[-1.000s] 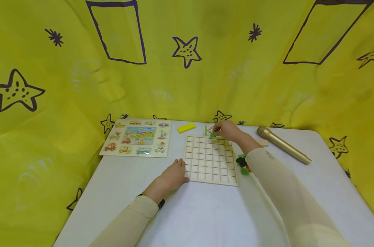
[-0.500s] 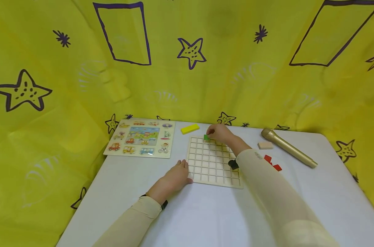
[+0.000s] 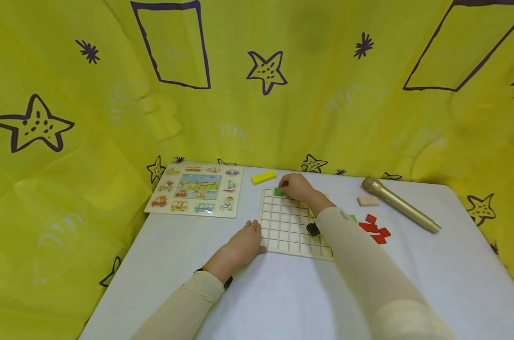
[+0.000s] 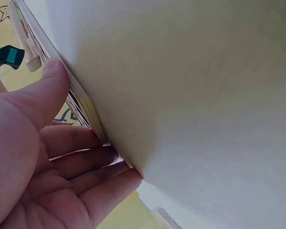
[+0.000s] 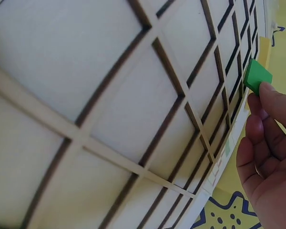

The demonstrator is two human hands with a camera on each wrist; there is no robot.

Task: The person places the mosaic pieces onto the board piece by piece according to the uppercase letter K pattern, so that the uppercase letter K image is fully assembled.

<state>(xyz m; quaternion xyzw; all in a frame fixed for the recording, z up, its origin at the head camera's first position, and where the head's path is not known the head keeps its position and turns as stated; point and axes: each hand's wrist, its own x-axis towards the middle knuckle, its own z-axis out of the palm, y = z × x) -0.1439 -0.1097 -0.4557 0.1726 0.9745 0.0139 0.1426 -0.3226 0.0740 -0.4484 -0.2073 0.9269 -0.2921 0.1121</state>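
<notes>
A pale wooden grid board (image 3: 275, 234) lies flat on the white table. At its left side, my left hand (image 3: 241, 244) touches the board: the extended fingers (image 4: 109, 191) lie along one edge, and the thumb (image 4: 55, 76) presses the adjoining near edge. My right hand (image 3: 298, 187) is over the board's far left part, pinching a small green square tile (image 5: 258, 76) between thumb and fingers. In the head view that tile overlaps the far row of cells, one in from the left corner. The cells that show hold no tiles.
Red tiles (image 3: 369, 227) and part of a green tile (image 3: 352, 218) lie right of the board, partly behind the right sleeve. Beyond are a wooden block (image 3: 368, 201) and a gold microphone (image 3: 401, 205). A yellow block (image 3: 264, 177) and a picture puzzle (image 3: 235, 189) are at the back left.
My right hand has moved left along the board's far edge with the green tile, uncovering the red tiles and wooden block. The left hand stays at the board's edge; the view shifts slightly.
</notes>
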